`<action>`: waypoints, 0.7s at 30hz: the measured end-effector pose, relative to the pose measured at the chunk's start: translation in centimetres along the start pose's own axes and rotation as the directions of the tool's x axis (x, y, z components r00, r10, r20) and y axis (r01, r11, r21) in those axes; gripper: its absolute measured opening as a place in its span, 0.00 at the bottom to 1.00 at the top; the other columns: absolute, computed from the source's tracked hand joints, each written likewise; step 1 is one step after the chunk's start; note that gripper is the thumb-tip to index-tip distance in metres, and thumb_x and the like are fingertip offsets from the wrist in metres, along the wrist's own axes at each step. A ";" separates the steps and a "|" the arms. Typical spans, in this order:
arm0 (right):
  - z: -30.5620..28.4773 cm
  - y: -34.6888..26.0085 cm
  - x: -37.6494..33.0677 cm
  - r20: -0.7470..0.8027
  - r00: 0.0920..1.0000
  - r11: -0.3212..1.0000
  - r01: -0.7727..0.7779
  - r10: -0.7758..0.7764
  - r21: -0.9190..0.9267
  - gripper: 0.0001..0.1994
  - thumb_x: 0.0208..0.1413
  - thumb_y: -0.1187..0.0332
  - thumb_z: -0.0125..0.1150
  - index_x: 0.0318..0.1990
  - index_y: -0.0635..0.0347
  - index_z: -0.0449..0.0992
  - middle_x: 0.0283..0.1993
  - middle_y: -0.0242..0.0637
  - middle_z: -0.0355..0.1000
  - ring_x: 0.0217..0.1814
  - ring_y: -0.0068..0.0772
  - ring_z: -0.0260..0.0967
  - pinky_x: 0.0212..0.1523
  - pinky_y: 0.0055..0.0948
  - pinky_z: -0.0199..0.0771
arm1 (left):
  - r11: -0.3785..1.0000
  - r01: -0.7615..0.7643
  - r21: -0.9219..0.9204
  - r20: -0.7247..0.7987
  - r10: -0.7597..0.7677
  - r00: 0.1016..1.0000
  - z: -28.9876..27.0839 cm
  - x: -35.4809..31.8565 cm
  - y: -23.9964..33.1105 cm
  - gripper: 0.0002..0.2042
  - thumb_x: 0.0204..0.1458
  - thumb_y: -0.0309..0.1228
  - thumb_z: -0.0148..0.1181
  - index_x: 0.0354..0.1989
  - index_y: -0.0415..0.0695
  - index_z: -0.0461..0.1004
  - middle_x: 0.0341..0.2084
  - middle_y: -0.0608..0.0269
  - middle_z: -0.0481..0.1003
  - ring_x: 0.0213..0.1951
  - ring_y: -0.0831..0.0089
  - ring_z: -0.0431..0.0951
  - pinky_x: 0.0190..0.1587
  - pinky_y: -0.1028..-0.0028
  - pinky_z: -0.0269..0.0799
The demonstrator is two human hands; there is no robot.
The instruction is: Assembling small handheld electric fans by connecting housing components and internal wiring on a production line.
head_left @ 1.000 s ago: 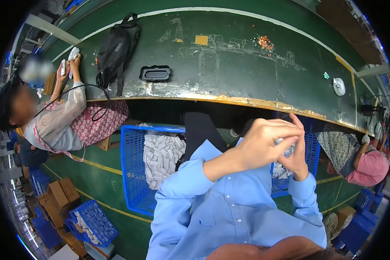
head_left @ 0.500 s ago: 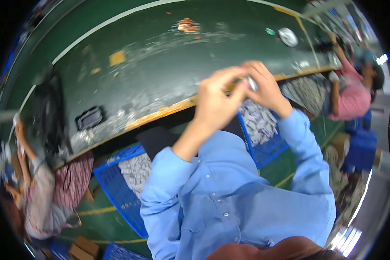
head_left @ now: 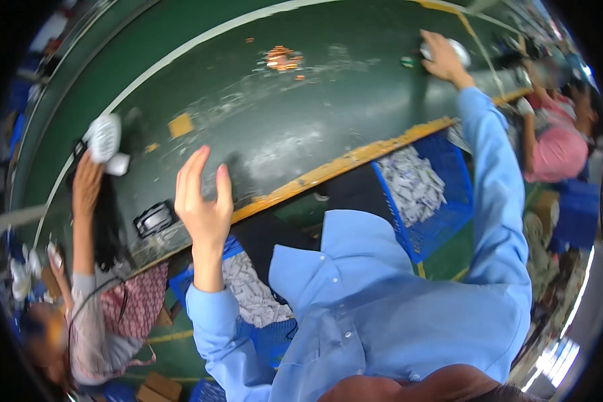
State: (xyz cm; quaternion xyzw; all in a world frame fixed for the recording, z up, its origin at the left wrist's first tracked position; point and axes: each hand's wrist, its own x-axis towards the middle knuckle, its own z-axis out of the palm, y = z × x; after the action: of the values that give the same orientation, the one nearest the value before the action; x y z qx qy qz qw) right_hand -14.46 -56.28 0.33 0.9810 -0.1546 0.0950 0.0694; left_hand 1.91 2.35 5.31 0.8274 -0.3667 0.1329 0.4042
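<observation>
My left hand (head_left: 206,201) is raised near the table's front edge, fingers spread and nothing in them. Stretched out to the far right of the dark green table, my right hand (head_left: 443,61) is over a white round object (head_left: 459,51). That hand partly covers the object, and its fingers look extended and apart. Beside its fingertips lies a small green piece (head_left: 407,62). A heap of shiny copper-coloured bits (head_left: 284,59) rests on the far middle of the table.
Blue crates (head_left: 459,181) below the table edge hold many small white pieces (head_left: 412,184). A black-framed item (head_left: 155,219) and a yellow patch (head_left: 180,125) are on the tabletop. At left, a co-worker's hand (head_left: 87,181) touches a white dotted oval thing (head_left: 104,137); another person (head_left: 557,151) sits at right.
My hands were together at the table edge around a small shiny thing; they have parted, left hand leftward, right hand out to the white round object. The co-worker's white oval thing has appeared at left.
</observation>
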 end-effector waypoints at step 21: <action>-6.7 -26.5 -11.8 -0.258 0.963 0.759 0.222 -0.074 0.611 0.28 0.48 0.69 0.63 0.59 0.62 0.66 0.61 0.50 0.64 0.67 0.54 0.58 0.67 0.48 0.59 | 0.973 0.044 0.228 0.216 -0.094 0.972 1.3 8.2 -8.0 0.35 0.47 0.45 0.71 0.59 0.36 0.67 0.53 0.45 0.72 0.55 0.52 0.72 0.60 0.62 0.65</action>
State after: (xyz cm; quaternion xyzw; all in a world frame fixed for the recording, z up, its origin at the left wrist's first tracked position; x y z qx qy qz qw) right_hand -18.22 -26.80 1.59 0.9391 -0.0262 0.2426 -0.2420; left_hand 13.25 0.48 4.16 0.8893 -0.3638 0.0644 0.2694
